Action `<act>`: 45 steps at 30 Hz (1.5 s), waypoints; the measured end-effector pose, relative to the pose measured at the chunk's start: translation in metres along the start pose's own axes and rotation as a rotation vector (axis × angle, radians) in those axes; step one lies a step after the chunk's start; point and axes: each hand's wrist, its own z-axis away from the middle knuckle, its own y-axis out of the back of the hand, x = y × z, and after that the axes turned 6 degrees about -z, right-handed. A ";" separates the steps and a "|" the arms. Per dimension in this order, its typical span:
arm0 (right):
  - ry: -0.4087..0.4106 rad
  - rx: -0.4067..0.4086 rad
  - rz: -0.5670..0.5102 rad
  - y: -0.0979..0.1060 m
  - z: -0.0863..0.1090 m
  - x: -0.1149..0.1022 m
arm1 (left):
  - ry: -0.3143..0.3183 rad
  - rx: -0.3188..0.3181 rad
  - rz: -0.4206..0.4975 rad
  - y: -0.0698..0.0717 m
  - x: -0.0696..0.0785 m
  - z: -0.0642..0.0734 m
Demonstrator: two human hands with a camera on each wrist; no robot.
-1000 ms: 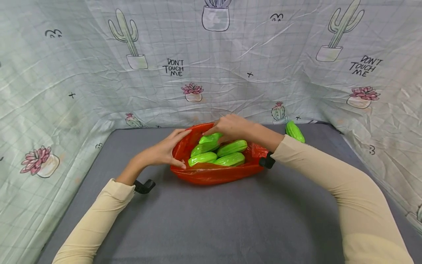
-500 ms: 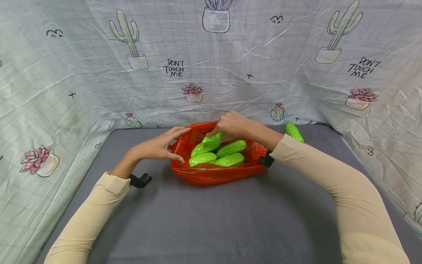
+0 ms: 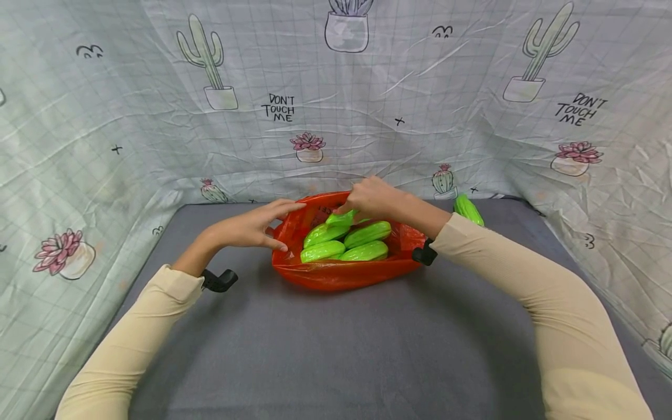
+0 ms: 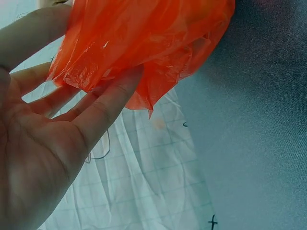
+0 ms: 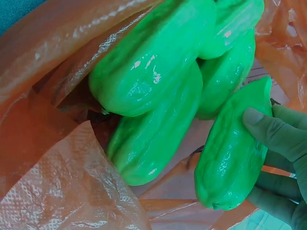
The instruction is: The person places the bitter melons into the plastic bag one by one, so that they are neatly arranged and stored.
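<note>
A red plastic bag lies with its mouth wide, holding several glossy green ribbed gourds. My right hand reaches in over the far rim. The right wrist view shows its thumb and fingers gripping one gourd beside the others; the head view mostly hides that gourd. At the bag's left end is my left hand, its fingers extended and thumb spread apart. In the left wrist view, these fingers touch the bag's thin plastic from outside.
Another green gourd lies at the back right of the grey table. Hanging cloth printed with cacti surrounds the table at the back and both sides.
My left hand has drawn back to the left and slightly upward, its thumb moving off the near rim. The right hand has hardly moved; a gourd by its fingers has shifted slightly right.
</note>
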 end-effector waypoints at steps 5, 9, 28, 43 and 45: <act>-0.044 0.003 0.000 -0.005 -0.002 -0.001 | -0.006 0.002 -0.004 0.000 0.000 -0.003; -0.087 0.012 0.039 -0.012 -0.006 -0.006 | -0.012 0.002 -0.006 -0.001 0.000 -0.004; -0.070 -0.077 -0.168 -0.011 -0.010 0.007 | -0.003 0.048 -0.122 -0.004 -0.004 -0.008; -0.117 -0.271 -0.288 -0.006 0.002 0.017 | 0.013 0.043 -0.124 -0.007 -0.006 -0.006; -0.124 -0.312 -0.294 -0.005 0.001 0.018 | 0.010 0.044 -0.132 -0.007 -0.004 -0.007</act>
